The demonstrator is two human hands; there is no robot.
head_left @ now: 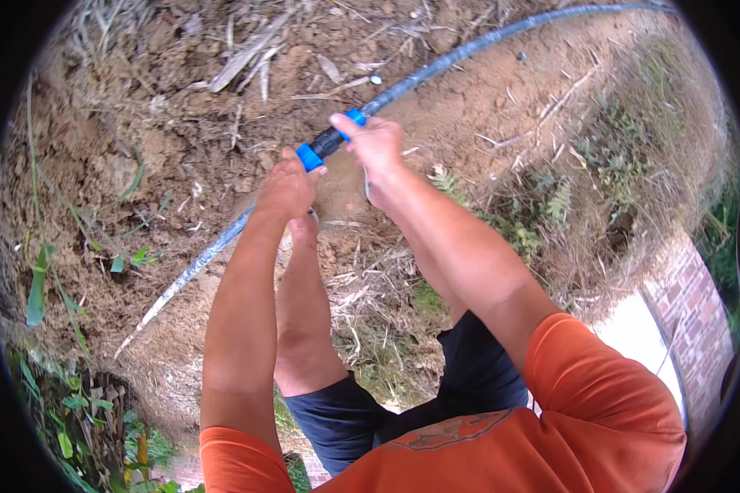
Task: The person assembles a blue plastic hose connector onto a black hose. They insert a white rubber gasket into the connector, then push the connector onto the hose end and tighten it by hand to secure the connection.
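A black pipe coupling (327,144) with a blue nut at each end is held up between my hands, above the soil. My left hand (289,187) is closed around the pipe just behind the lower-left blue nut (308,156), fingers against it. The upper-right blue nut (354,117) is in the grip of my right hand (376,146), thumb on top. From that side a dirty grey-blue pipe (460,54) curves away to the far right. Another muddy length of pipe (197,264) runs from my left hand to the near left. My palms hide parts of the joint.
Brown loose earth (160,123) with dry stalks (251,53) surrounds the pipe. Ferns and weeds (543,201) cover the bank at right. Green leaves (74,403) grow at lower left; a brick-patterned surface (691,304) lies below the slope. My legs stand close behind my hands.
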